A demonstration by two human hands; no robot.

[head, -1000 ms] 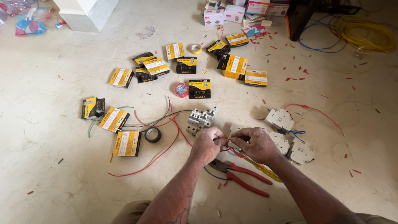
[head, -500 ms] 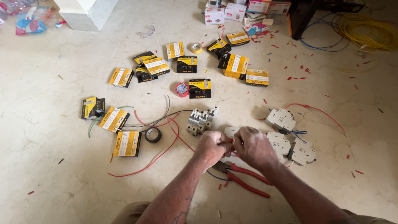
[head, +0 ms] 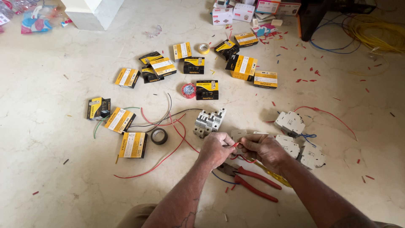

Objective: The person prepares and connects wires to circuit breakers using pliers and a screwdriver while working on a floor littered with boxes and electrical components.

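Both my hands meet low in the middle of the head view, over a stone floor. My left hand (head: 216, 150) and my right hand (head: 263, 148) pinch the same short end of red wire (head: 236, 145) between their fingertips. The wire trails left across the floor in a long loop. Just above my left hand lies a grey circuit breaker block (head: 209, 122). Red-handled pliers (head: 249, 181) rest on the floor under my wrists, beside a yellow-handled tool (head: 276, 176).
Several yellow-and-black boxes (head: 133, 145) lie scattered to the left and ahead. A black tape roll (head: 159, 136), a red tape roll (head: 188, 90), white breakers (head: 290, 123) at right, yellow cable coil (head: 375, 31) far right, white pillar base (head: 90, 12).
My hands have drawn closer together on the red wire end. Everything on the floor stays where it was.
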